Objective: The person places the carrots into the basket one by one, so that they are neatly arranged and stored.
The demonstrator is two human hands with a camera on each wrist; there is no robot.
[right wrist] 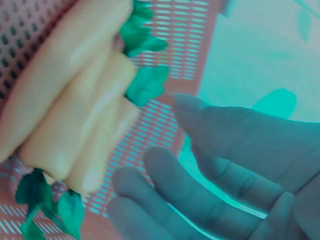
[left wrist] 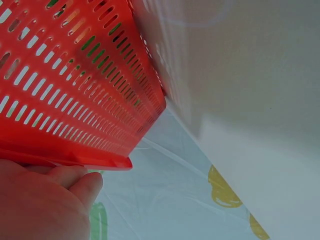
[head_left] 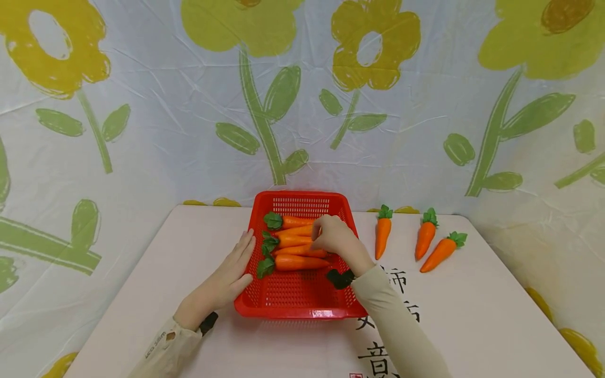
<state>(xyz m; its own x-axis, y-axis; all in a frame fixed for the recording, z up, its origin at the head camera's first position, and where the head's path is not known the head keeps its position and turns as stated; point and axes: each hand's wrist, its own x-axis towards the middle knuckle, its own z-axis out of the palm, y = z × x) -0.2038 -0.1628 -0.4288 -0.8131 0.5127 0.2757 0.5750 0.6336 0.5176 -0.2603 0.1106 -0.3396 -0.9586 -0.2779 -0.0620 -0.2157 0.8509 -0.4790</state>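
A red slotted basket (head_left: 298, 313) stands on the table and holds several orange toy carrots (head_left: 296, 262) lying side by side, green tops to the left. My left hand (head_left: 230, 273) lies flat with straight fingers against the basket's left wall (left wrist: 75, 100); its fingers (left wrist: 75, 187) show just under the rim. My right hand (head_left: 332, 236) hovers inside the basket over the carrots' pointed ends. In the right wrist view its fingers (right wrist: 220, 170) are loosely spread beside the carrots (right wrist: 75, 115) and hold nothing.
Three more toy carrots (head_left: 383, 232) (head_left: 425, 240) (head_left: 442, 251) lie on the pale table (head_left: 142, 273) right of the basket. Black printed characters (head_left: 397, 281) mark the table near my right sleeve. A flower-patterned cloth (head_left: 302, 105) hangs behind the table.
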